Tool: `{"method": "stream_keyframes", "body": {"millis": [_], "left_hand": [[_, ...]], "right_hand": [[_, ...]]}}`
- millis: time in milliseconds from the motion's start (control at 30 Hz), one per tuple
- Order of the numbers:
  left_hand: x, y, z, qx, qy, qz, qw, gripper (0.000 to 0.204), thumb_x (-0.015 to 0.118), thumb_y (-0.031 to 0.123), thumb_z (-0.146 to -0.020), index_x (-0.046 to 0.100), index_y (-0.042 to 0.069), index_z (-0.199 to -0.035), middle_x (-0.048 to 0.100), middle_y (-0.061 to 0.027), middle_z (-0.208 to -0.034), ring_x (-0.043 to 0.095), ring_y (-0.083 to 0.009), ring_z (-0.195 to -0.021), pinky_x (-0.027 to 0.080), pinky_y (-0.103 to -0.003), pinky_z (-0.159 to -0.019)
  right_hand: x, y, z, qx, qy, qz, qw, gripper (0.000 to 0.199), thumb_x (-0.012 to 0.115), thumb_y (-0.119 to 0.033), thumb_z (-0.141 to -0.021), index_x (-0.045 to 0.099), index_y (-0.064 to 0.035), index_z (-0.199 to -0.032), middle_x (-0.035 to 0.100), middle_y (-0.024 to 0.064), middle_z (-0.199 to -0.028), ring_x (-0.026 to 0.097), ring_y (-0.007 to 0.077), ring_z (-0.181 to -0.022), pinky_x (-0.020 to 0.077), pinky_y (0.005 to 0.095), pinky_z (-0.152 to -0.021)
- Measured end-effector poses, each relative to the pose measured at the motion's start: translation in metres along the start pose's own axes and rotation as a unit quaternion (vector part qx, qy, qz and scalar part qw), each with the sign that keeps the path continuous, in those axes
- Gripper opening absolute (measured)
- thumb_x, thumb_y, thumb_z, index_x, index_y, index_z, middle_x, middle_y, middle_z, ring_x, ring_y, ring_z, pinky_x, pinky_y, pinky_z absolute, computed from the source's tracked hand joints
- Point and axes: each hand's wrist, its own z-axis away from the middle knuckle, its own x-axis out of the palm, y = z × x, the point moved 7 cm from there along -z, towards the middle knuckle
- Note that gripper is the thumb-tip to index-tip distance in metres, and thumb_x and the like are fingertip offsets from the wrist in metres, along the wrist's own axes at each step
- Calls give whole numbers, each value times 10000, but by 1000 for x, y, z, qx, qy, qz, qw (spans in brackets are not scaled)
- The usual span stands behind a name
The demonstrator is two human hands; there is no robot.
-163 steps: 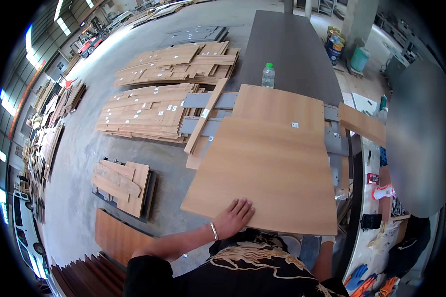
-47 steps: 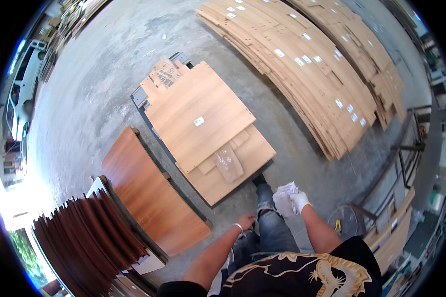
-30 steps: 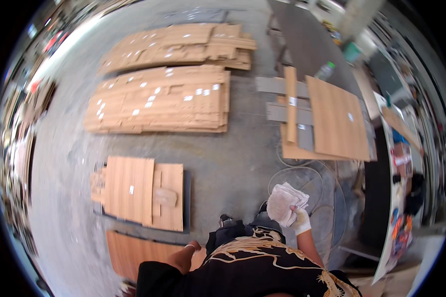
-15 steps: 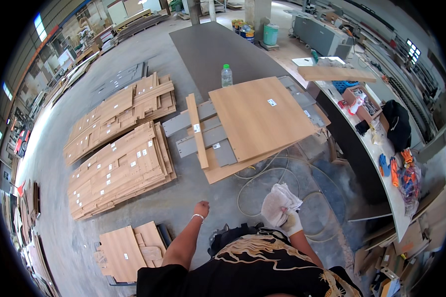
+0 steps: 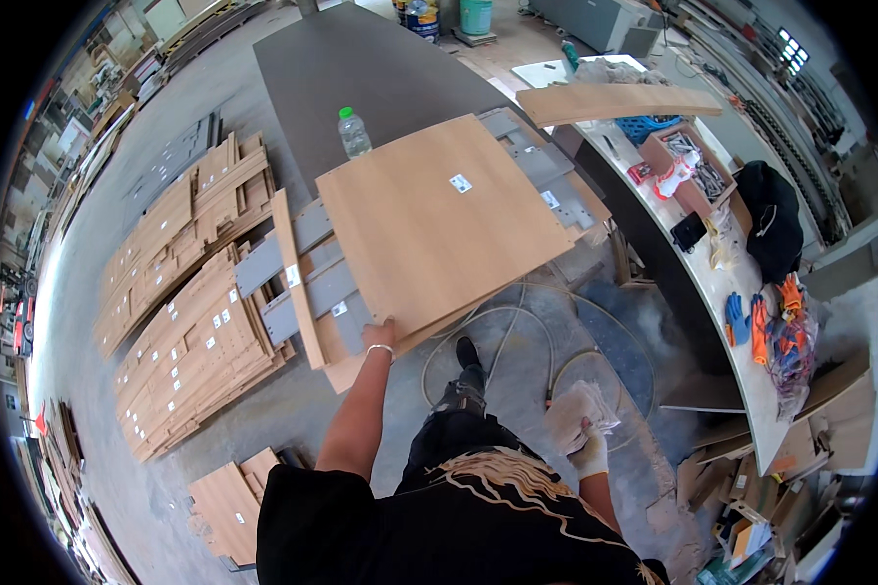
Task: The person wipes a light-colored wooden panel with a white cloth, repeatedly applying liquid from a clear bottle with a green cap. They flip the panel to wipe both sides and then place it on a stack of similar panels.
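My left hand [image 5: 378,335], bare with a bracelet at the wrist, is closed at the near left corner of a large wood-grain panel [image 5: 429,224]. The fingertips are partly hidden there. This panel tops a stack with grey boards [image 5: 339,304] and a narrow wood strip [image 5: 296,278] showing at its left. In my right hand [image 5: 589,454], which wears a white glove, is a bunched whitish cloth [image 5: 578,414], held low over the floor to the right of my legs.
A clear bottle with a green cap [image 5: 353,134] stands behind the panel on a long dark board [image 5: 380,68]. Panel stacks [image 5: 200,351] lie on the floor at left. At right a white bench [image 5: 722,312] carries gloves, a box of hardware and a dark bag. A hose [image 5: 546,331] loops across the floor.
I have stepped forward to the panel stack. My left hand has moved from the air to the panel's near corner. The right hand still holds the cloth.
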Motion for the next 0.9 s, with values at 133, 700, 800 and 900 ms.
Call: {"method": "stream_keyframes", "body": {"millis": [133,700,800,900], "left_hand": [[16,18,55,-35,-77,64,994,711,795,460,-875,571,-132,-1201,708,-342,-1043,737,-448,-849,607,-495,-744],[9,44,134,-165,-152,188,956,460,846,324,-873,582,-52,-893,676,-142,-783,644,-221,-530,549,-353,-453],[-2,7,124,-135,-59,218,965,500,866,373,-848,607,-44,-940,674,-134,-774,653,-205,-516,517,-330,-427],[-14,-10,118,-184,-43,132,973,518,896,382,-804,672,-59,-956,716,-195,-827,708,-288,-708,580,-424,-623]], "right_hand": [[0,-30,-26,-4,76,13,997,614,678,-173,-998,436,-82,-1555,579,165,-1483,548,395,-1370,438,583,-1152],[169,-187,-244,24,-2,212,977,595,710,-49,-914,536,-38,-1483,671,106,-1368,663,309,-1225,543,447,-1057],[185,-173,-267,77,-37,229,970,627,700,-43,-916,509,-48,-1513,647,110,-1411,635,316,-1273,520,455,-1090],[197,-167,-278,112,-80,228,964,645,688,-41,-923,485,-50,-1535,622,118,-1448,605,326,-1317,493,464,-1125]]}}
